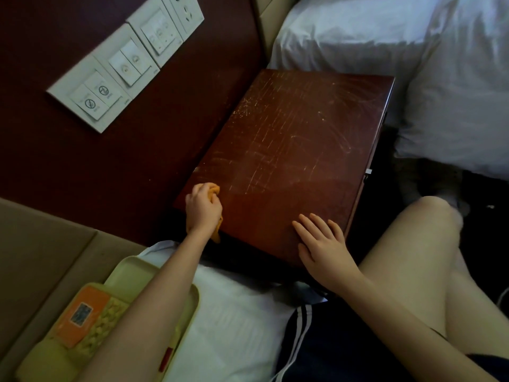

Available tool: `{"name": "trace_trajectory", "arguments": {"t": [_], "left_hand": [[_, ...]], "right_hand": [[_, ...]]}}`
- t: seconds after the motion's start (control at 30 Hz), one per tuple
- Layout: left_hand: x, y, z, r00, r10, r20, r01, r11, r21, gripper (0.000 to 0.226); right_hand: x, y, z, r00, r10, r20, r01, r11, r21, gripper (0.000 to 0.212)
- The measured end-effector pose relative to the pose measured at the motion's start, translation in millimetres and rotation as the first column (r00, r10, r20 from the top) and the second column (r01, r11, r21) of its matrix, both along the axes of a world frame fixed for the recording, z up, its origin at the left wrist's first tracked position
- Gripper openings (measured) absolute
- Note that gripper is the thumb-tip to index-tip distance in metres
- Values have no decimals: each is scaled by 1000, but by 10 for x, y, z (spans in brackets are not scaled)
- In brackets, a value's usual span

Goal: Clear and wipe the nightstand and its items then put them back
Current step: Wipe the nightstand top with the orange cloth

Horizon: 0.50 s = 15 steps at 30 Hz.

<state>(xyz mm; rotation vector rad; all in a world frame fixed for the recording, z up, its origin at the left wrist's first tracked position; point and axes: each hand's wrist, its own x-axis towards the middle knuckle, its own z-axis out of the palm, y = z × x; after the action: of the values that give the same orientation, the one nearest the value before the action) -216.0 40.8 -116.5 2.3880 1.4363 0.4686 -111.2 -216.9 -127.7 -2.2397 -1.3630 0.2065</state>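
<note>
nightstand worktop [289, 150] cleared, wiping under way

its items wait on the tray [132, 267] on the bed [237, 321], partly hidden under my arm, still to be put back. my right hand [323, 246] rests flat, fingers straight, on the near edge; my left hand [203, 209] grips the orange cloth [213, 190], mostly hidden, at the near-left corner.

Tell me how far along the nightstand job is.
Cleared, it seems: the nightstand top is bare and the loaded tray sits on the bed. In hand: the left hand grips the orange cloth at the top's near left corner; the right hand rests flat on it. Left: pale streaks cover most of the top, and the tray must go back.
</note>
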Motion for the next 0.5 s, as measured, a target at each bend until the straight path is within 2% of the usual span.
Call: {"name": "trace_trajectory", "arguments": {"t": [0.1, 0.23, 0.3, 0.37, 0.5], "left_hand": [[27, -193, -39, 991, -135, -11, 135, 990, 31, 23], [10, -368, -97, 933, -356, -50, 356, 934, -15, 27], [-7, -302, -87, 918, -392, -60, 390, 920, -41, 27], [0, -164, -63, 940, -336, -58, 334, 942, -40, 25], [87, 44, 8, 997, -80, -9, 80, 996, -28, 22]], "right_hand": [[3, 17, -14, 1000, 27, -13, -27, 999, -22, 47], [11, 16, -36, 999, 42, -28, -44, 998, -44, 49], [15, 9, -31, 999, 40, -37, -42, 998, -54, 49], [18, 6, -28, 999, 39, -37, -41, 998, -57, 49], [16, 2, -7, 999, 26, -37, -27, 999, -39, 47]]}}
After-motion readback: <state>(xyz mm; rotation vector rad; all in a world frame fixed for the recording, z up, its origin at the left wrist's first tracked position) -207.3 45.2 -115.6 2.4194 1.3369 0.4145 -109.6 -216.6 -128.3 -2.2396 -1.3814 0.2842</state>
